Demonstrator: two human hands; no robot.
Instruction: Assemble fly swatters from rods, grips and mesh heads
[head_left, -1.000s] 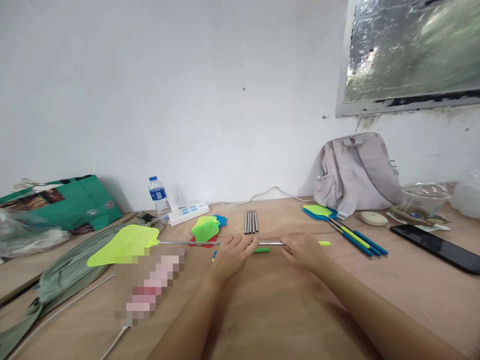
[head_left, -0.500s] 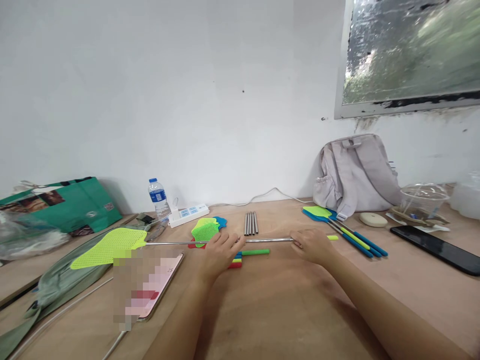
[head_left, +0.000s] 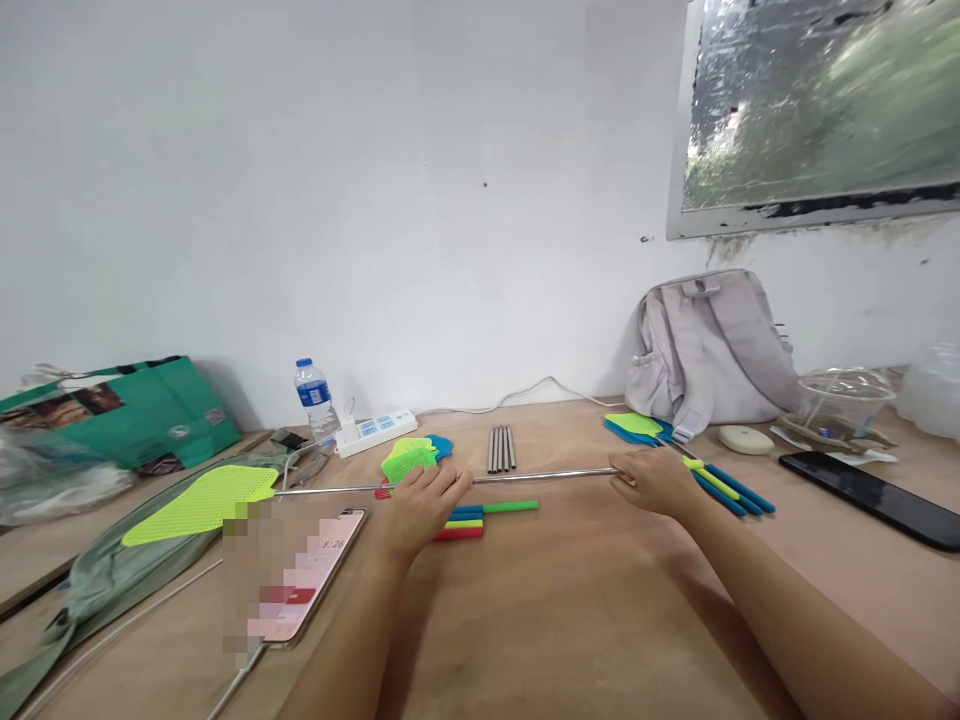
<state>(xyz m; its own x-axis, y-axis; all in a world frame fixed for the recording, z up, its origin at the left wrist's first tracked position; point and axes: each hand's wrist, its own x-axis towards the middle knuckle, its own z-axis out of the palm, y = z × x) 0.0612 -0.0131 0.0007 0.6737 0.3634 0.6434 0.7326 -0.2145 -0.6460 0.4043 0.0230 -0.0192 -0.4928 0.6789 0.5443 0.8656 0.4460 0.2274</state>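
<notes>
A fly swatter with a yellow-green mesh head [head_left: 199, 505] and a thin metal rod [head_left: 544, 476] lies crosswise in both my hands. My left hand [head_left: 426, 505] is closed around the middle of the rod. Farther right, my right hand [head_left: 651, 482] wraps the other end, with a bit of yellow-green grip showing past it. Between the hands, a bare length of rod is visible. Blue, yellow and red grips [head_left: 461, 533] lie just right of my left hand, beside a green grip [head_left: 511, 506]. Loose mesh swatter heads [head_left: 409, 460] are behind that hand.
Several short metal tubes [head_left: 502, 449] lie behind the rod. Fly swatters with blue and yellow grips [head_left: 739, 490] rest at right, near a backpack [head_left: 712, 350] and a black phone [head_left: 870, 498]. A lit phone [head_left: 319, 570], power strip [head_left: 376, 432] and water bottle [head_left: 313, 392] are at left.
My hands have moved farther apart, the left going left and the right going right. More rod shows between them, and the swatter head has shifted left.
</notes>
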